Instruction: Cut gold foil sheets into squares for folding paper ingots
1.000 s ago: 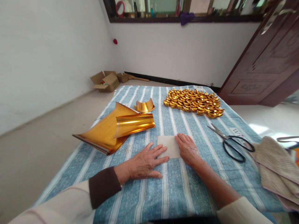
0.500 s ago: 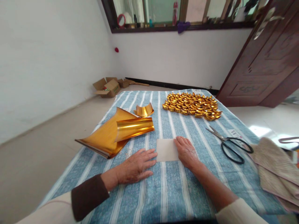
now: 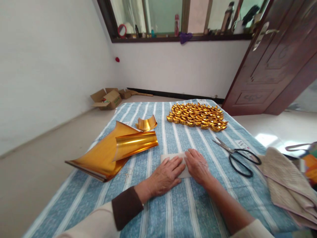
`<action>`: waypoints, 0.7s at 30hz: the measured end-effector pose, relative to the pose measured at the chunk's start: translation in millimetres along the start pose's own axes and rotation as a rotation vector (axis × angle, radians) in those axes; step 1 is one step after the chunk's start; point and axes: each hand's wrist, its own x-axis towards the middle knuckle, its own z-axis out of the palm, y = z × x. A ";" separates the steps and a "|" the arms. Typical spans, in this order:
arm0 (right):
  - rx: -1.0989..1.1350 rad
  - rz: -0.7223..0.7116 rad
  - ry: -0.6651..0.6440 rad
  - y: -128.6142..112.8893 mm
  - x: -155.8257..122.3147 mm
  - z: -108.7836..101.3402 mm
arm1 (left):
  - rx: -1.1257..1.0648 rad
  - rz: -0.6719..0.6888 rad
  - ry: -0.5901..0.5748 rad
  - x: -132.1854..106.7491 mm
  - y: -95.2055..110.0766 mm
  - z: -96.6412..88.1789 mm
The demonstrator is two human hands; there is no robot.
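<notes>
A small pale square of paper (image 3: 185, 172) lies on the blue-and-white striped cloth (image 3: 153, 215) in front of me. Across it my left hand (image 3: 166, 176) rests palm down, fingers outstretched and a little apart, hiding much of the sheet. My right hand (image 3: 198, 167) has its fingers together and bent at the sheet's right edge, closed on it; its thumb is mostly hidden. To the left are large gold foil sheets (image 3: 99, 155), a curled one (image 3: 136, 143) lying on top. A smaller stack of curved gold foil pieces (image 3: 147, 123) sits behind them.
Rows of folded gold foil ingots (image 3: 196, 115) cover the table's far right. Black-handled scissors (image 3: 232, 152) lie right of my right hand, near a beige cloth (image 3: 287, 181). Beyond are a cardboard box (image 3: 107, 99) on the floor and a brown door (image 3: 267, 66).
My left hand has slid right from the paper's left edge onto its surface. My right hand stays at the right edge. The whole view has shifted slightly.
</notes>
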 end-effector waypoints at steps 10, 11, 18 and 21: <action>-0.512 0.672 -0.333 113.1 -39.0 -68.9 | 0.035 -0.011 0.113 7.3 -11.0 11.1; -0.496 0.698 -0.390 118.3 -42.2 -71.3 | 0.038 -0.007 0.125 9.6 -12.4 11.8; -0.404 0.771 -0.461 121.3 -48.5 -65.0 | 0.037 -0.043 0.157 18.3 -17.0 6.6; -0.384 0.765 -0.436 121.8 -47.3 -64.1 | 0.024 -0.099 0.184 18.9 -15.0 4.1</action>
